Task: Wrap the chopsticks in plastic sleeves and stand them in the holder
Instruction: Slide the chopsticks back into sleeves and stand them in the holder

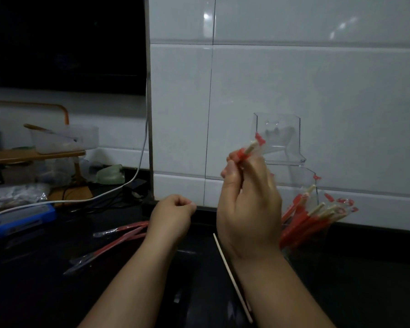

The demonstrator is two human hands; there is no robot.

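A sleeved pair of chopsticks [251,147] is gripped in the right hand [249,204], which is raised in front of the tiled wall [317,79]. The fingers are curled round the red sleeve. The pair's upper end is tilted up and to the right, towards the clear holder [294,170]. The holder is placed against the wall, just beyond and to the right of that hand, so the right hand is judged the nearer one for the drop. The pair's long axis would have to be brought more upright and carried rightward over the open top.

The left hand [173,215] is held low over the dark counter [365,268], with the fingers curled into a loose fist. Nothing is seen in it.

In the holder's lower part a bundle of wrapped chopsticks [308,221] is already stood, fanned out and leaning to the right. The upper part is seen to be bare.

Empty sleeves [123,234] are spread on the counter to the left of the left hand. A bare chopstick [232,275] is seen beside the right wrist; whether it rests on the counter cannot be told.

Further left, a clear tub [64,138] holds contents too dim to be named.
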